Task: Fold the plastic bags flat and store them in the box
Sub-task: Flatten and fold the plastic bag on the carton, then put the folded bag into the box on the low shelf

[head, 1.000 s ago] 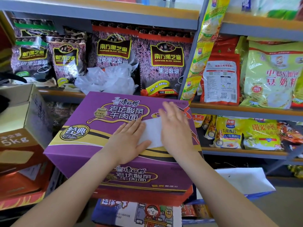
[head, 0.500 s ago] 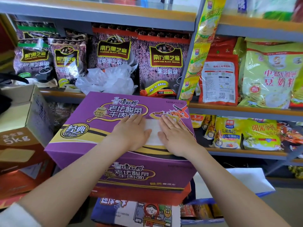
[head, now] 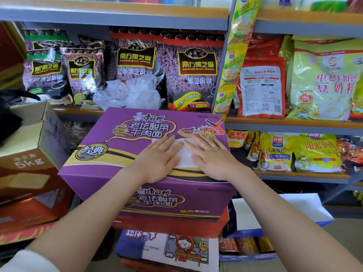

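On top of the purple box [head: 125, 154], both hands press a white plastic bag [head: 185, 156] flat.

Left hand [head: 157, 160] and right hand [head: 213, 159] lie palm-down with fingers straight, covering the bag's two sides. Loose, crumpled bags [head: 129, 94] sit on the shelf [head: 78, 111] just behind the box.

A grey metal shelf [head: 137, 15] stands in front of me. Its middle tier carries purple black-sesame bags [head: 194, 71], upright and side by side. A strip of yellow sachets [head: 233, 61] hangs down the upright post. To its right stand a red-and-white bag [head: 261, 85] and a green-yellow bag [head: 324, 83]. The tier below holds yellow oat packets [head: 275, 152]. A cartoon-printed carton [head: 176, 250] sits low, near me.
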Tool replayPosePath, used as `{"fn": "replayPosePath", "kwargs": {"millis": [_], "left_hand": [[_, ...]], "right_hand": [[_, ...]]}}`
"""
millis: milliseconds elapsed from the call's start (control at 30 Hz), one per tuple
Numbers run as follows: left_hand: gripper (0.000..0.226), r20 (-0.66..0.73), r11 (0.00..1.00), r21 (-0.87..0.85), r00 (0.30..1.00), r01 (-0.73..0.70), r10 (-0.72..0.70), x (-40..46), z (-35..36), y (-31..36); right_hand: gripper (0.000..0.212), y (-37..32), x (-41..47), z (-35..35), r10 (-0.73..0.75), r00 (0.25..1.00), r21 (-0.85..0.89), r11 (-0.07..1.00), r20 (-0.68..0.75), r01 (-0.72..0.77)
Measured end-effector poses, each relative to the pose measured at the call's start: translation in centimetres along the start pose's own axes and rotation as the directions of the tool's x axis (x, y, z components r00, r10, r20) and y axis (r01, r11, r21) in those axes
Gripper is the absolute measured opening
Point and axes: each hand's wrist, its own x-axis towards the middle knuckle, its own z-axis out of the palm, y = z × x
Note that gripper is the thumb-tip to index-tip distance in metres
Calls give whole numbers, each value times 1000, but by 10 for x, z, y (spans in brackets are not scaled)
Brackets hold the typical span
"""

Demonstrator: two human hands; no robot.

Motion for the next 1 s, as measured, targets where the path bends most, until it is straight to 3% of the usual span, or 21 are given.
{"fn": "replayPosePath", "kwargs": {"millis": [67, 100, 167, 200, 267, 367, 467, 567, 600, 667, 800, 867, 933, 1000], "left_hand": [[107, -13, 998, 7, 998, -58, 58, -15, 5, 2], [116, -10, 996, 26, 997, -82, 82, -23, 7, 3], [117, -46, 983, 101, 986, -154, 159, -38, 13, 5], [109, -101, 969, 153, 972, -195, 211, -44, 18, 5], [83, -244, 947, 182, 921, -263, 302, -51, 28, 2], [49, -449, 923, 52, 817, -380, 362, -57, 40, -4], [34, -572, 891, 35, 722, -452, 388, -64, 42, 3], [13, -609, 867, 67, 668, -493, 427, -72, 43, 27], [18, -588, 864, 81, 676, -497, 443, -75, 46, 38], [22, -503, 857, 61, 726, -511, 469, -75, 55, 61], [11, -256, 901, 25, 869, -433, 424, -56, 90, 104], [18, -43, 929, 59, 929, -364, 367, -35, 111, 130], [17, 148, 955, 77, 950, -287, 274, -8, 133, 160], [20, 208, 966, 71, 950, -250, 230, 25, 154, 189]], "right_hand": [[57, -4, -15, 0, -8, 1000, -26, 1000, -11, 8], [72, -6, -25, 2, -14, 1000, -53, 999, -6, 14], [103, -6, -45, 7, -33, 999, -117, 993, 5, 33], [106, -5, -54, 11, -51, 999, -147, 988, -16, 48], [90, 1, -67, 24, -111, 979, -205, 976, -169, 76], [59, 4, -77, 42, -130, 885, -130, 988, -446, 79], [35, 0, -88, 55, -95, 805, -11, 994, -586, 109], [20, 2, -108, 59, 38, 731, 205, 968, -681, 141], [14, 5, -118, 62, 86, 722, 261, 956, -686, 134], [25, 15, -140, 65, 190, 739, 352, 934, -646, 68], [27, 65, -180, 80, 397, 796, 500, 855, -457, -139], [23, 107, -192, 89, 481, 794, 562, 797, -372, -220], [17, 151, -198, 96, 547, 780, 591, 751, -305, -295], [13, 202, -198, 105, 604, 761, 598, 708, -236, -376]]}}
